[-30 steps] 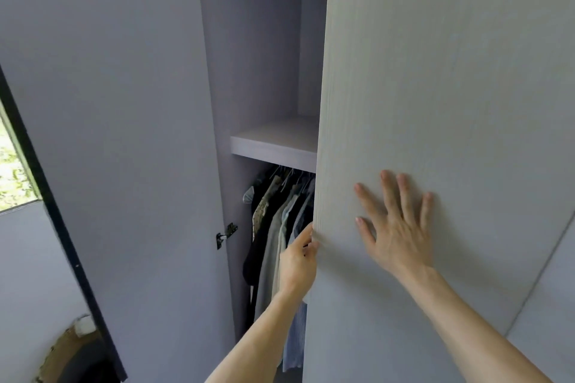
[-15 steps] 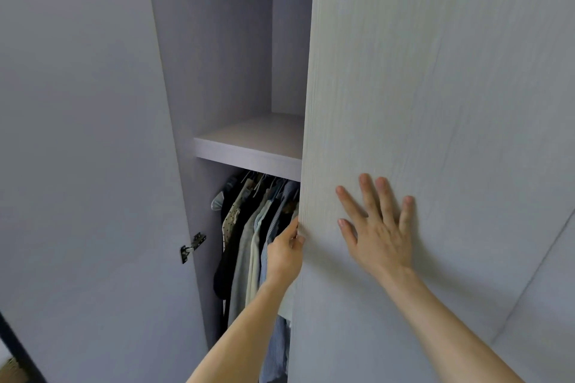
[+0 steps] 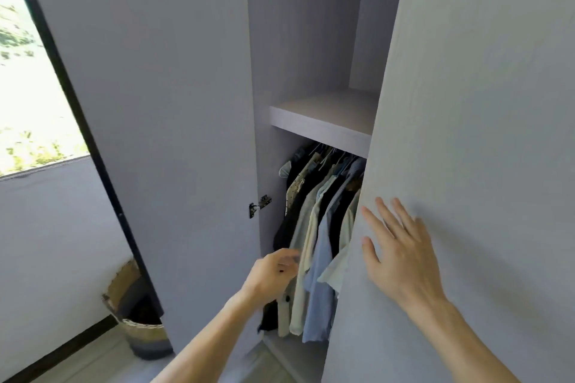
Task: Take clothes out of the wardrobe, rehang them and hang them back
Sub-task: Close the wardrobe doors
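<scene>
The grey wardrobe stands with its left door [image 3: 161,121] swung open and its right door [image 3: 466,102] partly open. Several shirts [image 3: 314,227] in black, cream, pale green and light blue hang on hangers from a rail under a shelf [image 3: 320,121]. My right hand [image 3: 398,252] lies flat with spread fingers on the front of the right door near its edge. My left hand [image 3: 273,274], blurred, is in front of the lower shirts with fingers loosely curled; no cloth shows in its fingers.
A woven basket [image 3: 137,323] stands on the floor behind the left door, below a bright window [image 3: 31,87]. A door hinge [image 3: 259,205] sticks out at the wardrobe's left side wall.
My left hand has let go of the right door's edge and moved down and left to the front of the hanging shirts. More of the clothes now shows.
</scene>
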Available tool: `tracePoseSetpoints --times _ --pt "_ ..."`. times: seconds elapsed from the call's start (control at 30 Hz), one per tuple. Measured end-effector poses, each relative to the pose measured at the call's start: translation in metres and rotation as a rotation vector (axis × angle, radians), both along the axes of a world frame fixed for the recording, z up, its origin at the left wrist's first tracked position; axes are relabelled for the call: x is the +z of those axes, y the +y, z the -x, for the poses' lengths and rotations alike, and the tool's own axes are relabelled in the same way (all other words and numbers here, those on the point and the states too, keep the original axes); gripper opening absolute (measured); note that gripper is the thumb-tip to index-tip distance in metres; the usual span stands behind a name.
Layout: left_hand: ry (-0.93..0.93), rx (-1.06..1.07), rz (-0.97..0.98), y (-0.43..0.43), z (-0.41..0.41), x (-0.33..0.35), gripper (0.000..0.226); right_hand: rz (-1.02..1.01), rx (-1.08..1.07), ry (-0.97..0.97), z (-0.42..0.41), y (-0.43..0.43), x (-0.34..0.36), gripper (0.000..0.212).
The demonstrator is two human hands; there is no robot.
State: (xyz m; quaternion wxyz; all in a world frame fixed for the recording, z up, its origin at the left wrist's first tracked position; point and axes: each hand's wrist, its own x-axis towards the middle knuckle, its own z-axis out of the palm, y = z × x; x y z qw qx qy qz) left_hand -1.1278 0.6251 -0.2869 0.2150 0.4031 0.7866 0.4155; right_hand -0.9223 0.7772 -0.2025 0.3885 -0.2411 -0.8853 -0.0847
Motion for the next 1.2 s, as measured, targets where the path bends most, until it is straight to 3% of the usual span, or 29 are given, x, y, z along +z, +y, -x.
tracePoseSetpoints --times 0.2,0.33,0.4,0.63,0.9,1.2 --pt "0.191 0.345 0.036 -0.16 0.03 -0.032 0.024 0.233 0.427 0.029 0.059 -0.093 -0.05 0.035" --pt "0.18 0.665 -0.152 -0.247 0.055 -0.012 0.019 0.502 0.576 -0.076 0.117 -0.161 -0.074 0.048" --pt "0.142 0.737 -0.237 -0.271 0.076 0.006 0.02 0.536 0.618 -0.125 0.15 -0.187 -0.08 0.054" --pt "0.049 0.559 -0.355 -0.301 0.184 0.075 0.04 0.53 0.643 -0.184 0.272 -0.263 -0.072 0.061" --pt "-0.175 0.283 -0.479 -0.283 0.267 0.12 0.033 0.465 0.605 0.016 0.373 -0.3 -0.045 0.077" --pt "-0.109 0.239 -0.535 -0.278 0.281 0.104 0.033 0.347 0.553 0.172 0.394 -0.301 -0.047 0.067"
